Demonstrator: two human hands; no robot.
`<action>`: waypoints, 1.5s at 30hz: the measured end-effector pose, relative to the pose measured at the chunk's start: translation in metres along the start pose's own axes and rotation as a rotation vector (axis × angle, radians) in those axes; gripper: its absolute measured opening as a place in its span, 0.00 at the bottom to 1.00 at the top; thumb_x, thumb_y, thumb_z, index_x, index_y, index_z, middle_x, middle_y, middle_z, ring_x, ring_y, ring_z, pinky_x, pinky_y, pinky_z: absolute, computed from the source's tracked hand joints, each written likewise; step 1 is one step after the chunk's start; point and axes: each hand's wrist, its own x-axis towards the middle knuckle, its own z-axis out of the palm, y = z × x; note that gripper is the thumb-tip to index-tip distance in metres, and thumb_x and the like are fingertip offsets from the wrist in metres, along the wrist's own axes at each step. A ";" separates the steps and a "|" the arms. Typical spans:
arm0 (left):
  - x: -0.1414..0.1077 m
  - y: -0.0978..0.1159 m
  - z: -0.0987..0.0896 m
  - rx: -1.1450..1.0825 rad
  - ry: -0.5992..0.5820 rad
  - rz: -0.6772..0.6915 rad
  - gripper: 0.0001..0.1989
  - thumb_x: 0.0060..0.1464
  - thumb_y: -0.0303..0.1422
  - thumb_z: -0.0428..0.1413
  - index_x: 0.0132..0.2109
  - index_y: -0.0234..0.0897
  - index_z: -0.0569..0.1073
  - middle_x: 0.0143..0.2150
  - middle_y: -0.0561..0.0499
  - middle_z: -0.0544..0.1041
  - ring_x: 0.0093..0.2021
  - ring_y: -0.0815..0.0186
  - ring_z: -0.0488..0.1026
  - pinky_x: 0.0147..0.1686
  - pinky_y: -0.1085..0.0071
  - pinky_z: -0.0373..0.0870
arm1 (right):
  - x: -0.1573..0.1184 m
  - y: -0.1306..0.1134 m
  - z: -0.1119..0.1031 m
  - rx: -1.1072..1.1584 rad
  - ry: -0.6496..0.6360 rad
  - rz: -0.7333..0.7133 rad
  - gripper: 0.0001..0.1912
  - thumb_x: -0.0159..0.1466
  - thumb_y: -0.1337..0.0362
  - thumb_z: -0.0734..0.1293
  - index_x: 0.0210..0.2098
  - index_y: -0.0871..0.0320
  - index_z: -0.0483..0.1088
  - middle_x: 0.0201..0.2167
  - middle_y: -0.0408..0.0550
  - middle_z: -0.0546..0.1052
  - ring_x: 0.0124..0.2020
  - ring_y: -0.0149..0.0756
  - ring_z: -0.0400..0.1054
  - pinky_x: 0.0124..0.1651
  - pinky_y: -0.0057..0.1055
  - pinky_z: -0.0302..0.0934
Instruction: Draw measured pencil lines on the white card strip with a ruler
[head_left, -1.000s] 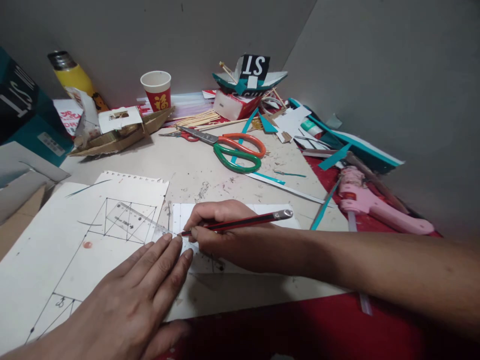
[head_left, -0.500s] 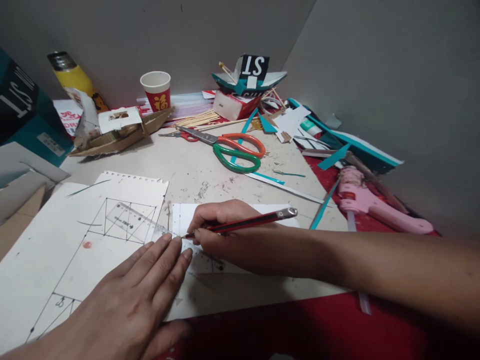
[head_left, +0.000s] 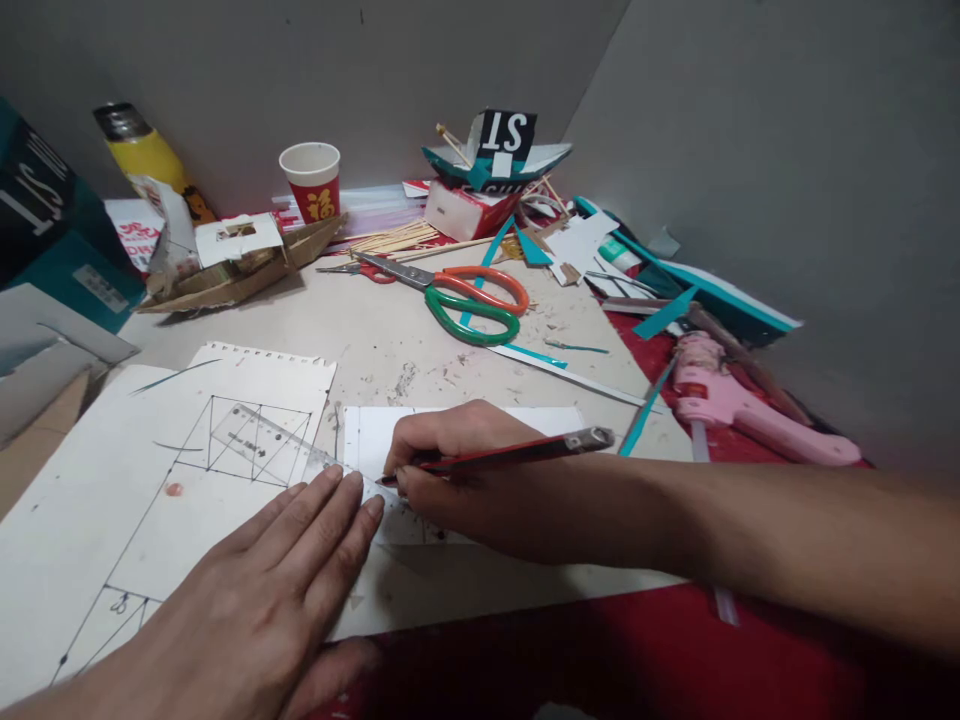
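A clear ruler [head_left: 274,438] slants across a drawn-on sheet [head_left: 82,480] and a smaller white piece [head_left: 375,432]. My left hand [head_left: 277,590] lies flat, its fingertips pressing on the ruler's middle. In my right hand [head_left: 457,470] is a red and black pencil [head_left: 525,452], its tip down at the ruler's upper edge on the white piece. Lines forming triangles and a long slanted shape show on the larger sheet. The ruler's right end is partly under my right hand.
Scissors with orange and green handles [head_left: 480,305] lie beyond my hands. A pink glue gun [head_left: 750,405] is at right. Behind stand a cardboard boat [head_left: 225,285], a paper cup [head_left: 310,180], a yellow bottle [head_left: 154,160] and a teal boat model [head_left: 499,165].
My right hand and the pencil have slid a little right and down along the ruler's edge. My left hand has stayed in place.
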 end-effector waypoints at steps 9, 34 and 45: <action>-0.002 0.001 0.000 -0.001 -0.009 0.015 0.33 0.67 0.49 0.51 0.65 0.24 0.69 0.66 0.30 0.70 0.62 0.42 0.73 0.48 0.51 0.82 | -0.010 -0.002 -0.002 -0.095 0.025 -0.015 0.08 0.61 0.75 0.63 0.28 0.61 0.72 0.22 0.38 0.72 0.23 0.24 0.58 0.29 0.23 0.51; 0.001 0.000 0.001 0.015 0.010 0.005 0.33 0.68 0.50 0.49 0.64 0.25 0.70 0.64 0.31 0.73 0.61 0.44 0.74 0.48 0.53 0.80 | -0.029 -0.006 -0.009 -0.053 0.020 -0.006 0.10 0.59 0.78 0.63 0.27 0.61 0.73 0.19 0.36 0.68 0.22 0.23 0.57 0.27 0.21 0.53; -0.006 0.006 0.001 0.060 0.066 -0.009 0.26 0.71 0.44 0.46 0.62 0.29 0.73 0.62 0.37 0.76 0.61 0.50 0.74 0.54 0.62 0.74 | -0.020 -0.003 -0.012 0.323 0.153 0.169 0.07 0.61 0.70 0.65 0.36 0.61 0.76 0.27 0.43 0.76 0.26 0.28 0.67 0.28 0.24 0.61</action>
